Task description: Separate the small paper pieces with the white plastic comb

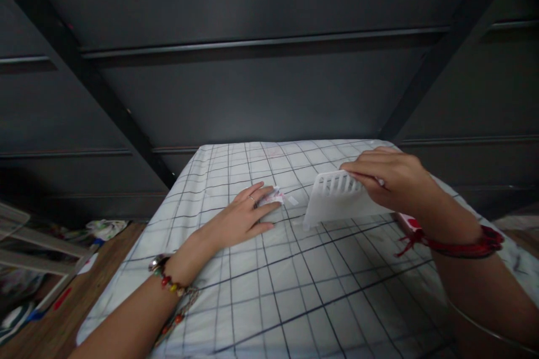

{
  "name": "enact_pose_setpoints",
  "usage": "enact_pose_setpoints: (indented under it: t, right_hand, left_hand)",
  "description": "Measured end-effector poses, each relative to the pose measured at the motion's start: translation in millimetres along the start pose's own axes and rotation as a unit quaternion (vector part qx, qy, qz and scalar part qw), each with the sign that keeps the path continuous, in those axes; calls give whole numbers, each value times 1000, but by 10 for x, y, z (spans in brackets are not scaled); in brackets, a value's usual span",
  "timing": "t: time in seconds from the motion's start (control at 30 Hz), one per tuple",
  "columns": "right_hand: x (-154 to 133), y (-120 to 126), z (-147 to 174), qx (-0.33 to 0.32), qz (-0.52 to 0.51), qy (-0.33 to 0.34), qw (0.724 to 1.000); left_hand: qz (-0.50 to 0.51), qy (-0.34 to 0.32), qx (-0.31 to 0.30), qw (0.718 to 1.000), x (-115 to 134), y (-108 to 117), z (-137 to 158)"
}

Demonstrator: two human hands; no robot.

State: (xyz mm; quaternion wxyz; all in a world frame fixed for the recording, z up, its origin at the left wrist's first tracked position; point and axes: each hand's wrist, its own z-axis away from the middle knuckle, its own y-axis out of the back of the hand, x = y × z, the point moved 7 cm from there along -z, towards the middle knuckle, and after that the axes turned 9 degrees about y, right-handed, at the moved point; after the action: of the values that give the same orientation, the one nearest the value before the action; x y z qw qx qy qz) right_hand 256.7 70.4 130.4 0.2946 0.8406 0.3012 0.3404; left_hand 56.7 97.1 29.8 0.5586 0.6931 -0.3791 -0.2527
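Note:
My right hand [387, 174] pinches the top edge of a flat white plastic piece [343, 205] with a row of slots along its upper side. The piece is tilted up on edge over the checked cloth; whether its lower edge touches the cloth I cannot tell. My left hand [248, 210] lies flat with spread fingers on a small white packet with red print [273, 196]. Beside the packet is a small clear or whitish scrap [292, 201]. Partly hidden behind my right wrist, a red and white box [408, 223] sits on the cloth.
A white cloth with dark grid lines [269, 291] covers the table. Dark wall panels [244, 90] stand right behind its far edge. At left, a pale wooden chair or rack [37, 252] stands on the wood floor [105, 263], near a crumpled bag [107, 229].

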Motion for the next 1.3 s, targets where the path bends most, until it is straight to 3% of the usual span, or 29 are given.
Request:
enact_pose_setpoints:
  t: [0.27, 0.67, 1.3]
  right_hand:
    - [79, 70, 54, 29, 51, -28, 998]
    - [1, -24, -1, 6, -26, -14, 1000]
    - [-37, -45, -22, 23, -30, -37, 999]
  left_hand:
    - [2, -8, 0, 1000, 14, 6, -4]
    - [11, -31, 4, 999, 85, 16, -24]
    - [11, -17, -11, 1000, 52, 6, -18]
